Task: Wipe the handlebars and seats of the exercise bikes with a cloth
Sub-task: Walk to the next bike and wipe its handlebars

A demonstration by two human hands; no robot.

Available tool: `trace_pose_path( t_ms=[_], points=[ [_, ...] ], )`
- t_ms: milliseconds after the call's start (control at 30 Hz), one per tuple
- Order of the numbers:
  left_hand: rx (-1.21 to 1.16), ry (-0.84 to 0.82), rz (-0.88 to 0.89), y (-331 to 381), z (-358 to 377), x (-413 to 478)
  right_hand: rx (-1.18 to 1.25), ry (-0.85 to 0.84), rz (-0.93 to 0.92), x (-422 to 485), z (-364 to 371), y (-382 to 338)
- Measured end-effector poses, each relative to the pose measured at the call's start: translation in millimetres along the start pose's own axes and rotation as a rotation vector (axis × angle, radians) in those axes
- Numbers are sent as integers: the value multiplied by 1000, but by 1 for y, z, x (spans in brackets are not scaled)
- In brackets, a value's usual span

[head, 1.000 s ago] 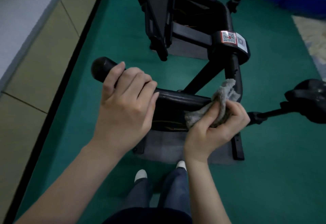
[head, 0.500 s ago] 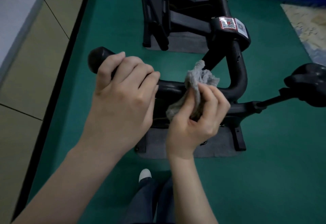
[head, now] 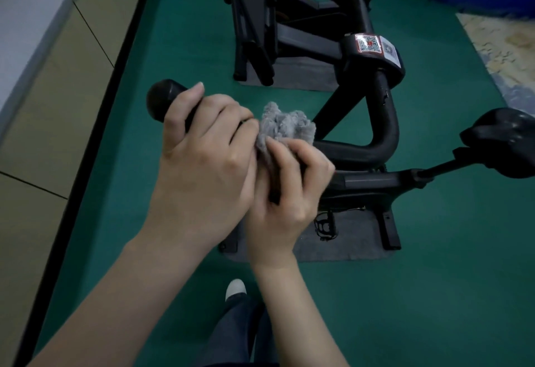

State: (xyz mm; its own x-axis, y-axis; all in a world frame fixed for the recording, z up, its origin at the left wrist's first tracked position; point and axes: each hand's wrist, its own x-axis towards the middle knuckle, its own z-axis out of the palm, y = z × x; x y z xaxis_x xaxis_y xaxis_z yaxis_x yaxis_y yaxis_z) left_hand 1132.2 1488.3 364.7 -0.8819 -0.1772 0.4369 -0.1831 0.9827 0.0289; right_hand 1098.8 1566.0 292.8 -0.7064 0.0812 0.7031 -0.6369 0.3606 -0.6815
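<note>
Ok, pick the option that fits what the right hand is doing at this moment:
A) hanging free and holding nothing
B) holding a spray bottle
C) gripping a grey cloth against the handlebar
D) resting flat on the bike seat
C: the right hand grips the grey cloth bunched on the black handlebar, close beside the left hand, which holds the bar near its rounded end.

Crumpled grey cloth [head: 285, 126] bunched against the curved black handlebar [head: 362, 149]; the black seat [head: 503, 141], apparently padded, stands well apart.
</note>
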Motion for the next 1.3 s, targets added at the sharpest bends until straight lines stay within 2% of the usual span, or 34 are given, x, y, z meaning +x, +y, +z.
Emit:
trace_pose_path(
  t_ms=[100, 233, 400, 500, 633, 733, 900, 967, 1067, 1300],
  points=[
    [-2, 13, 1, 0, 0, -1, -57, -8, -16, 7, -11, 12],
    [-2, 19, -2, 1, 1, -2, -105, 111, 134, 20, -21, 18],
    [10, 20, -1, 3, 0, -2, -40, -67, 79, 16, -11, 2],
    [13, 20, -10, 4, 0, -2, -59, -21, 112, 19, -20, 10],
    [4, 19, -11, 4, 0, -2, 10, 149, 276, 22, -37, 19],
    [5, 21, -5, 3, 1, -3, 104, 148, 423, 7, -57, 18],
    [4, 29, -6, 3, 2, -3, 261, 92, 1057, -26, -60, 7],
    [9, 27, 0, 3, 3, -3, 383, 107, 1206, -17, -46, 8],
    [19, 25, 13, 2, 3, -3, 606, 131, 1290, 4, -22, 3],
    [16, 45, 25, 0, 4, -3, 843, -6, 1352, 3, 4, -27]
  ],
)
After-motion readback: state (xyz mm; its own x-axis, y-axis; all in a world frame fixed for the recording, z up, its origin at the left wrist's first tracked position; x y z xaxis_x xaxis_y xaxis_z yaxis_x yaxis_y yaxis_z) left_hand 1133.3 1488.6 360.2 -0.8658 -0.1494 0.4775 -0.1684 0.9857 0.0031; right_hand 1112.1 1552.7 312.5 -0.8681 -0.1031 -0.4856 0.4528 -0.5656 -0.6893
